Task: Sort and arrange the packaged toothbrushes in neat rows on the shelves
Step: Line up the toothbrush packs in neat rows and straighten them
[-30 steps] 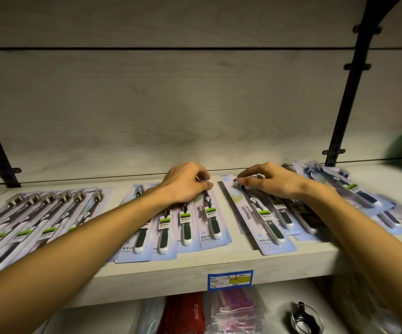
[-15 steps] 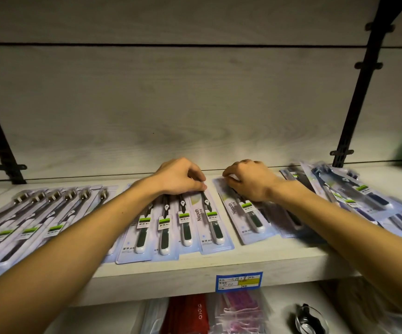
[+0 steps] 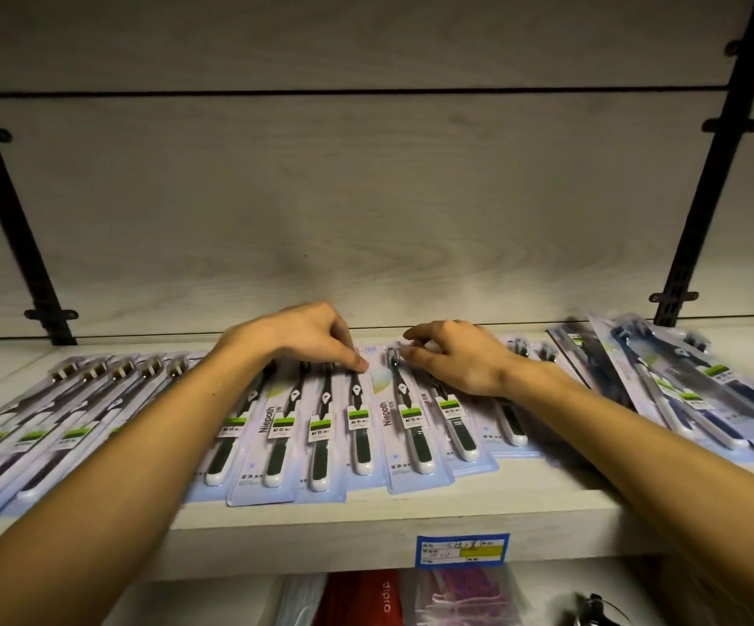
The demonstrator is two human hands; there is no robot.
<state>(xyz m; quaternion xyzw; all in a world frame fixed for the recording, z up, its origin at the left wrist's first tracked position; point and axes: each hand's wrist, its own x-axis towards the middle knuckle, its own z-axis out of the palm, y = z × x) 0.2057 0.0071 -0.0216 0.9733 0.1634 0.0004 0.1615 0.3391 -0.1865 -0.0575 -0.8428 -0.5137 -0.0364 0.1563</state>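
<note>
Two sets of curled fingers press on toothbrush packs: the left hand (image 3: pixel 303 338) on one pack's top (image 3: pixel 359 422), the right hand (image 3: pixel 456 359) pinching its neighbour (image 3: pixel 413 426), mid-row on the shelf (image 3: pixel 366 530); loose packs (image 3: pixel 682 390) lie rightward.

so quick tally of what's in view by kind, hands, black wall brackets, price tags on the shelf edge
hands: 2, the left hand and the right hand, both on the toothbrush packs
black wall brackets: 2, one left, one right
price tags: 1, blue and yellow on the shelf edge
total: 5
</note>
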